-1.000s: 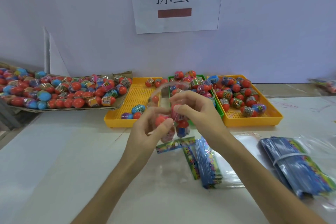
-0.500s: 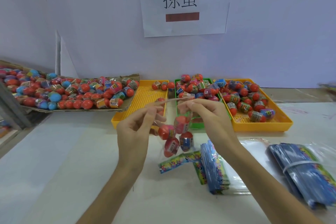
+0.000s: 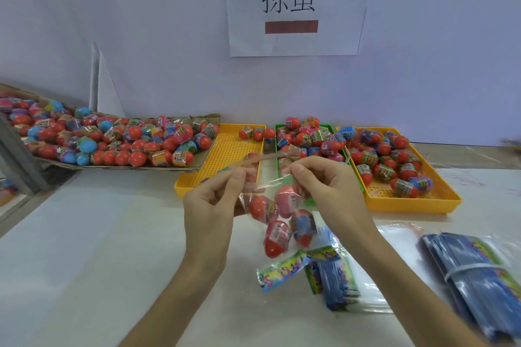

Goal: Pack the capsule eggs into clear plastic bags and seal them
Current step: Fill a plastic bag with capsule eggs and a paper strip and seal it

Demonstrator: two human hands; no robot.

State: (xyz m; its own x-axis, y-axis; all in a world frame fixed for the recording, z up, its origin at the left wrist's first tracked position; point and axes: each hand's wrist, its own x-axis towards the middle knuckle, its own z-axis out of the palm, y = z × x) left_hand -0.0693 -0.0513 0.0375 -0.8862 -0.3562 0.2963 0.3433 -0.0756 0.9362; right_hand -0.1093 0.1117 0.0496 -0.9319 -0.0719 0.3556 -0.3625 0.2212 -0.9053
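left hand [image 3: 210, 207]: your thumb and fingers are curled, pinching the upper left edge of the clear plastic bag [image 3: 270, 191], raised above the table.
right hand [image 3: 328, 189]: your thumb and forefinger pinch the upper right edge of the same bag; the other fingers are curled behind it.
bag: hangs between your two hands, above the white table [image 3: 98, 248], in front of the trays. its top strip [image 3: 270, 156] stretches across between your hands and reads pinkish. cannot tell whether the mouth is closed.
capsule eggs in bag [image 3: 277, 236]: four visible, mostly red, with printed wraps, bunched in the lower part of the bag and touching each other.
loose eggs, left: a big pile on the cardboard sheet [image 3: 203, 162] at your far left against the wall.
left yellow tray [image 3: 225, 149]: a few eggs at its far end, partly hidden by your left hand.
green tray [image 3: 306, 138]: heaped with eggs, right behind your right hand.
right yellow tray [image 3: 408, 200]: eggs spread over its far and middle part.
printed cards [image 3: 335, 279]: a blue stack lying on flat clear bags on the table, just below the hanging bag, with one colourful card [image 3: 284, 269] off to its left.
banded bundle [image 3: 479, 270]: more blue cards with a white band, at your lower right.
wall sign [image 3: 290, 3]: white paper with two characters and a dark red bar.
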